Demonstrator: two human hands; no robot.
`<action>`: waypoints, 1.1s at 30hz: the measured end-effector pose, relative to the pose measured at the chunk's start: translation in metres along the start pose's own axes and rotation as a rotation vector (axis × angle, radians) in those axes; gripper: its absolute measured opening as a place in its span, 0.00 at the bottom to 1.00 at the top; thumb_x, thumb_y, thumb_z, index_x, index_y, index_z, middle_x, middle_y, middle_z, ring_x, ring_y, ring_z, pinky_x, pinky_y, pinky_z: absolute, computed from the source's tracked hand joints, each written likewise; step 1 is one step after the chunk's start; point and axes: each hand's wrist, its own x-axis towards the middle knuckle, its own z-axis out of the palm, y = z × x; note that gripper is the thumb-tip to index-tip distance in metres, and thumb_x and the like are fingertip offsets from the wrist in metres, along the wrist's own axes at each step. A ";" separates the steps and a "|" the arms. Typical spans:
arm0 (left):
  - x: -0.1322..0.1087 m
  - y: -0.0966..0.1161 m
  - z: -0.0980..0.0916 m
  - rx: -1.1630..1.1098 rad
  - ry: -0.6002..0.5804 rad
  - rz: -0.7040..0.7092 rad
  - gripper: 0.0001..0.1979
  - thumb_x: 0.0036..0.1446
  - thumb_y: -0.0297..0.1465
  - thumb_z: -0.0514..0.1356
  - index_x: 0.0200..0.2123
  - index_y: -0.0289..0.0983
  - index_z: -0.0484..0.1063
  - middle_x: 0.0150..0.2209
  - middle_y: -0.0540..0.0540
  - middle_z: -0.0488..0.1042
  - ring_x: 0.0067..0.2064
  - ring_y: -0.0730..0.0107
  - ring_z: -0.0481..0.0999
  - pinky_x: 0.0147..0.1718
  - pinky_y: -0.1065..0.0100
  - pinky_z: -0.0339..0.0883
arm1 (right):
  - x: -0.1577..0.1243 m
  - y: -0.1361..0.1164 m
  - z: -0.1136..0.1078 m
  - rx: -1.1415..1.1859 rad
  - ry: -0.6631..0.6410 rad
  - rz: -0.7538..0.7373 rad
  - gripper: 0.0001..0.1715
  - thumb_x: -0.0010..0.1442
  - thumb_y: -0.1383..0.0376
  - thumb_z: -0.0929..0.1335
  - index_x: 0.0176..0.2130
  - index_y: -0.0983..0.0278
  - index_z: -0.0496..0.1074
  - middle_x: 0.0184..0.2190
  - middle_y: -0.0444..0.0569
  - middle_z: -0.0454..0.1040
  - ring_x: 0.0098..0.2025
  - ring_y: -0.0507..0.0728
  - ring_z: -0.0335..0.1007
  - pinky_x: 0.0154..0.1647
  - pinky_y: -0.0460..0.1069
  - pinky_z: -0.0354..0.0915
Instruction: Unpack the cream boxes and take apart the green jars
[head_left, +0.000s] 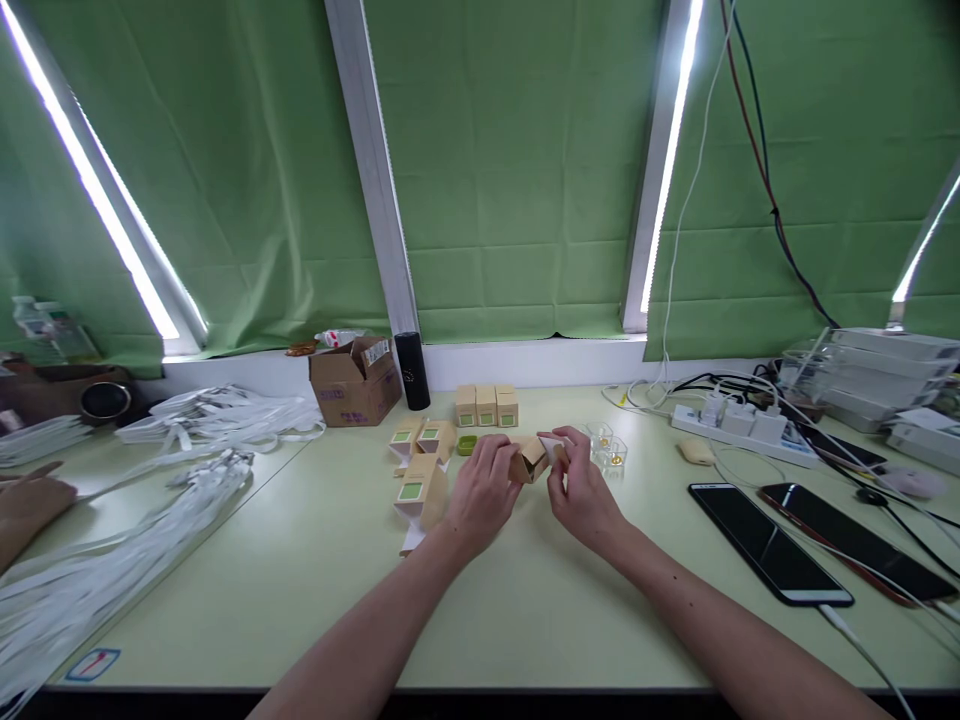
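Observation:
Between both hands is a small kraft-paper box (529, 461), held just above the table with its end flaps toward me. My left hand (484, 487) is closed around the box's left side. With bent fingers, my right hand (579, 482) pinches a pale flap at its right end. Left of my hands lie several small open boxes (427, 480) with green-framed windows and white inner flaps. A small green item (467, 445) sits beside them. Three closed boxes (486, 406) stand in a row behind. Clear little containers (611, 448) with gold-coloured bits are right of my right hand.
White straps (142, 560) spread over the left side, where another person's hand (34, 505) rests. A brown carton (354, 385) and a black cylinder (412, 370) stand at the back. To the right are two phones (771, 542), a power strip (742, 435) and tangled cables.

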 end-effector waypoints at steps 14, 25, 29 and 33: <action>-0.005 0.000 0.004 -0.238 -0.072 -0.160 0.27 0.66 0.29 0.61 0.63 0.42 0.54 0.56 0.38 0.71 0.57 0.54 0.74 0.53 0.50 0.74 | 0.011 0.005 -0.010 0.118 0.233 0.002 0.27 0.71 0.62 0.66 0.65 0.55 0.55 0.64 0.59 0.66 0.54 0.62 0.77 0.50 0.61 0.78; 0.004 0.009 -0.011 -0.289 -0.152 -0.127 0.27 0.65 0.24 0.59 0.65 0.46 0.59 0.58 0.40 0.70 0.60 0.56 0.71 0.58 0.50 0.72 | 0.018 0.013 -0.024 -0.183 0.240 -0.508 0.31 0.65 0.80 0.59 0.61 0.58 0.67 0.57 0.58 0.76 0.60 0.64 0.73 0.60 0.67 0.72; 0.002 0.007 -0.007 -0.269 -0.123 -0.123 0.34 0.66 0.25 0.59 0.71 0.47 0.53 0.59 0.39 0.70 0.61 0.54 0.71 0.58 0.48 0.72 | 0.018 0.019 -0.023 -0.188 0.188 -0.515 0.37 0.60 0.82 0.57 0.61 0.59 0.67 0.51 0.54 0.80 0.52 0.60 0.79 0.59 0.67 0.71; -0.001 0.002 -0.002 -0.252 -0.115 -0.136 0.36 0.66 0.24 0.59 0.73 0.46 0.51 0.59 0.38 0.70 0.61 0.54 0.72 0.58 0.48 0.74 | 0.014 0.020 -0.020 -0.197 0.104 -0.378 0.38 0.57 0.81 0.58 0.60 0.57 0.69 0.44 0.49 0.83 0.42 0.59 0.81 0.60 0.68 0.70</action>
